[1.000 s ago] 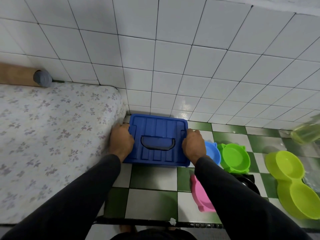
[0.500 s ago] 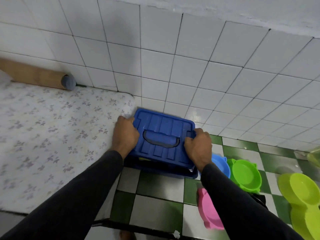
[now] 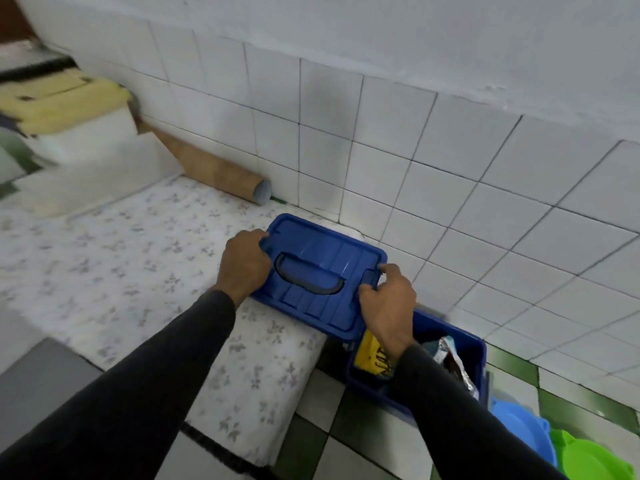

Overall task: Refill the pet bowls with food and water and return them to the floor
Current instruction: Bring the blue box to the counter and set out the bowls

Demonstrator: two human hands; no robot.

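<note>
Head view: ribbed blue plastic lid gripped at both short ends, left hand and right hand clenched on its rims, long axis running hand to hand, carried over floral-covered mattress. Below right hand: open blue plastic bin holding yellow packet and foil pouch. Beyond it, blue bowl and green bowl on floor

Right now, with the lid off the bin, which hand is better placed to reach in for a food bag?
The right hand, probably. It grips the lid at the end that overhangs the open bin, right above the bags. The left hand holds the far end, over the mattress.
</note>
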